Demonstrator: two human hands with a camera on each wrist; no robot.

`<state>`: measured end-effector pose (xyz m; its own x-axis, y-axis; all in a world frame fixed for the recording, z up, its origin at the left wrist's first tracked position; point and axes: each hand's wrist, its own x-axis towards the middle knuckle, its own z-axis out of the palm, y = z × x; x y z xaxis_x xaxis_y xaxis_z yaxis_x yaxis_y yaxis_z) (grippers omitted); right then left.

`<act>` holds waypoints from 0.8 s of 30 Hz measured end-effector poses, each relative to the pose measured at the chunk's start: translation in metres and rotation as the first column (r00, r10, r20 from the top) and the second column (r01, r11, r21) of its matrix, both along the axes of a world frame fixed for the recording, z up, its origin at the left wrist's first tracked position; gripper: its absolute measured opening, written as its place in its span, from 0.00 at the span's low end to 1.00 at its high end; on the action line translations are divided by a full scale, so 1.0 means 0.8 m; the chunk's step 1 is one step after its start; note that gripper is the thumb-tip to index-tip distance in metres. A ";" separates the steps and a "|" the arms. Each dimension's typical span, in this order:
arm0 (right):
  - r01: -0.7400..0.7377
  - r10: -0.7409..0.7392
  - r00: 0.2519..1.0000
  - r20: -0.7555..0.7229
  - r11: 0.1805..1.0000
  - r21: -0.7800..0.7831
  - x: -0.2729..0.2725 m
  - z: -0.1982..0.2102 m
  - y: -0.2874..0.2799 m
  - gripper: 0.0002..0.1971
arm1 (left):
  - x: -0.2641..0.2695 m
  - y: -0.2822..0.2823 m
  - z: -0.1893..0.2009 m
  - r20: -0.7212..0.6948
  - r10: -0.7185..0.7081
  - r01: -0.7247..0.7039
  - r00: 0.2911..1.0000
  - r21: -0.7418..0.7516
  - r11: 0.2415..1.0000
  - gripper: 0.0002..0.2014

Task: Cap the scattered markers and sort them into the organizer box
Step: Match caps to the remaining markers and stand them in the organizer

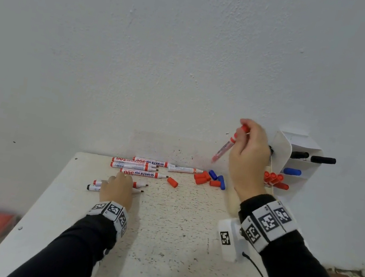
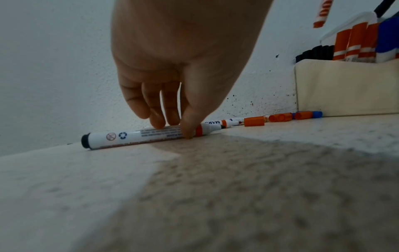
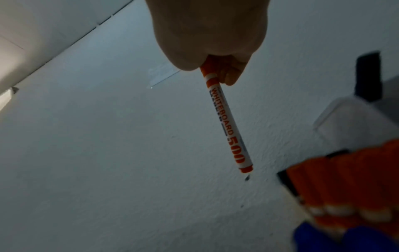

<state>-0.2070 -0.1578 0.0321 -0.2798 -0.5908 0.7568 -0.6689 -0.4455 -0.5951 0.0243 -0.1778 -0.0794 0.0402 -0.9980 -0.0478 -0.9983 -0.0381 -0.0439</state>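
Observation:
My right hand (image 1: 244, 134) is raised beside the white organizer box (image 1: 282, 146) and grips a capped red marker (image 1: 225, 147) by its cap end, so the barrel hangs down and to the left. The right wrist view shows that red marker (image 3: 226, 119) pinched in my right hand (image 3: 215, 68). My left hand (image 1: 117, 182) lies low on the table. Its thumb and fingers (image 2: 157, 122) pinch an uncapped black-ended marker (image 2: 129, 137) that lies flat. A second uncapped marker (image 1: 97, 182) lies just behind it.
Several uncapped red markers (image 1: 137, 166) lie in a row by the wall. Loose red caps (image 1: 202, 178), blue caps (image 1: 218, 179) and one lone red cap (image 1: 172, 182) lie scattered. The box holds black, blue and red markers. The speckled table (image 1: 172, 234) ends at the wall.

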 end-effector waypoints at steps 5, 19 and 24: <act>0.208 -0.215 0.972 -0.097 0.975 -0.078 -0.055 0.021 0.000 0.13 | -0.004 0.000 0.000 -0.010 -0.021 0.021 1.000 -0.002 1.000 0.15; 0.323 -0.182 0.932 -0.312 0.808 0.492 -0.094 -0.048 -0.019 0.10 | -0.016 0.000 -0.003 -0.052 -0.219 0.213 0.974 -0.098 0.972 0.15; 0.260 -0.148 0.922 -0.359 0.922 0.288 -0.050 -0.030 -0.014 0.08 | -0.020 0.001 0.000 -0.151 -0.273 0.258 0.950 -0.111 0.960 0.14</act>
<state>-0.2473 -0.1690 0.0084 -0.1934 -0.7748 0.6019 -0.9038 -0.0979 -0.4165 0.0084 -0.1770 -0.0793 -0.2275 -0.9721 0.0576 -0.9662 0.2327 0.1114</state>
